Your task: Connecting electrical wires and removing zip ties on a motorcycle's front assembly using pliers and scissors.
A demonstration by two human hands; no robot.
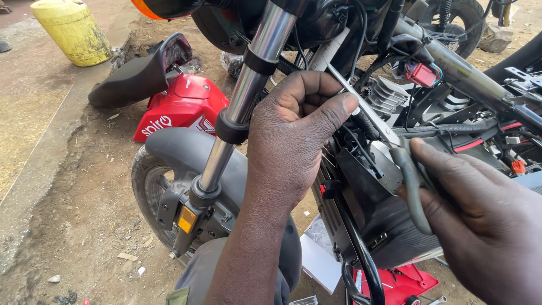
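Risk: pliers (395,152) clenched in my right hand (480,226) could slip and nick wiring (361,130) pinched by my closed left hand (293,135).

**Ground surface: bare dirt with paved strip**

The support was dry, brown packed-dirt ground (84,209), bordered on the left by a grey concrete strip (34,113). A yellow plastic jerrycan (73,31) stood at the top left. A red plastic fairing panel (183,107) lay on the dirt, with a black padded motorcycle seat (135,76) resting against it. The black rubber front tyre (144,186) stood on the soil. Small pale scraps (127,257) were scattered nearby.
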